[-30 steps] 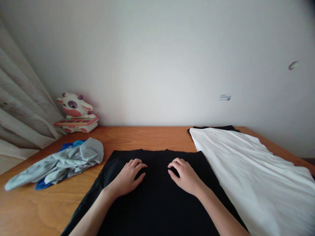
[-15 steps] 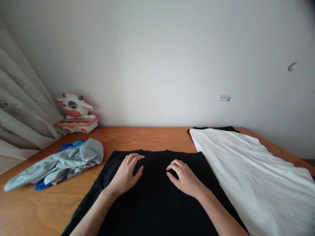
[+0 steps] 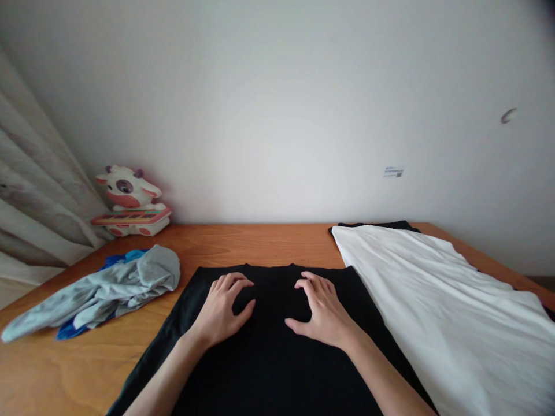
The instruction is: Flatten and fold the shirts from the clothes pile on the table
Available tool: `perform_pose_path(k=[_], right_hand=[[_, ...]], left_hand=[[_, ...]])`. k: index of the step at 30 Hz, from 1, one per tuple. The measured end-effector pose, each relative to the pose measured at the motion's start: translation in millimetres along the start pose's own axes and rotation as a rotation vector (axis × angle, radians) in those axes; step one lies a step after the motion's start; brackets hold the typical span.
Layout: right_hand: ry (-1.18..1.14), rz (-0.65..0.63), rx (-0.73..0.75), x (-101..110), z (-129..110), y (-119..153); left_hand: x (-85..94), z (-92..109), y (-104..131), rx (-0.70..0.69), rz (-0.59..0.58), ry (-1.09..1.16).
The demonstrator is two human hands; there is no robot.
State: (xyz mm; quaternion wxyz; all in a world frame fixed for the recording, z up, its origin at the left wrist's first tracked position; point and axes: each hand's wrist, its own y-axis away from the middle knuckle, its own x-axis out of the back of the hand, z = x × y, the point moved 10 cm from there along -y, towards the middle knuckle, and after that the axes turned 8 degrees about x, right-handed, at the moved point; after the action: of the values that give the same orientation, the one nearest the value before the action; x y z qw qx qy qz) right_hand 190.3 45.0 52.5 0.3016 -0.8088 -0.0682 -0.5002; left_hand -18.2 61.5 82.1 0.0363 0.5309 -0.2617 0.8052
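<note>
A black garment (image 3: 273, 358) lies spread flat in front of me, its straight far edge running across the tabletop. Over its left half is my left hand (image 3: 225, 309), thumb apart from the curved fingers and nothing between them. My right hand (image 3: 318, 309) is over the right half, its fingers spread and holding nothing. Whether the fingertips touch the cloth is hard to tell. On the right, a white garment (image 3: 416, 289) lies stretched out beside the black one, with dark cloth (image 3: 377, 224) showing under its far end.
A grey garment (image 3: 130, 283) with blue cloth (image 3: 73, 329) lies crumpled on the left of the wooden table (image 3: 243, 240). Behind it stands a cow-shaped toy keyboard (image 3: 130, 202). A curtain (image 3: 39, 190) hangs at the left, and a wall (image 3: 277, 115) closes off the back.
My right hand's thumb and fingers have spread farther apart. My left thumb has opened slightly. The view has shifted a little, and the garments lie as before.
</note>
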Motion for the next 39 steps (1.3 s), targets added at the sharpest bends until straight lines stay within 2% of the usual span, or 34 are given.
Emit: perform_pose_path(k=[2,4,7,9,12,15,19,21,23,25,28,32,35,37,39], right_hand=[[-0.004,0.032,0.009,4,-2,-1],[-0.007,0.049,0.001,9,-3,-3],[-0.021,0.006,-0.03,11,-2,-5],[-0.051,-0.078,-0.053,5,0,-6],[-0.085,-0.15,-0.068,-1,3,-5],[-0.086,-0.119,-0.064,1,4,-5],[-0.095,-0.034,-0.034,8,0,-5],[-0.086,0.029,-0.011,14,-2,-5],[-0.061,0.053,-0.009,15,-1,-5],[-0.03,0.012,-0.022,8,3,-5],[0.011,-0.063,-0.031,-3,9,-3],[0.025,-0.038,-0.058,-5,16,-3],[0.086,0.014,-0.114,-2,27,-2],[0.151,0.069,-0.189,4,39,1],[0.234,0.122,-0.293,13,56,6]], left_hand=[[-2.7,-3,1,-0.007,-0.011,0.029],[-13.8,-6,3,-0.021,-0.091,0.026],[-26.4,-8,5,-0.021,-0.182,-0.016],[-25.0,-7,4,-0.007,-0.164,-0.028],[-13.8,-2,1,-0.002,-0.066,-0.007],[-6.7,-3,1,0.01,-0.005,0.017],[-24.6,-4,5,-0.041,-0.184,0.025],[-29.0,-2,8,-0.063,-0.224,0.023],[-25.0,-2,6,-0.056,-0.176,0.018],[-18.0,-5,3,-0.026,-0.094,0.012],[-8.5,-26,-1,0.088,0.031,-0.038],[-4.7,-79,-1,0.335,0.114,-0.184],[-12.0,-114,4,0.497,0.063,-0.281],[-21.4,-124,7,0.533,-0.013,-0.327],[-28.0,-126,7,0.525,-0.062,-0.351]])
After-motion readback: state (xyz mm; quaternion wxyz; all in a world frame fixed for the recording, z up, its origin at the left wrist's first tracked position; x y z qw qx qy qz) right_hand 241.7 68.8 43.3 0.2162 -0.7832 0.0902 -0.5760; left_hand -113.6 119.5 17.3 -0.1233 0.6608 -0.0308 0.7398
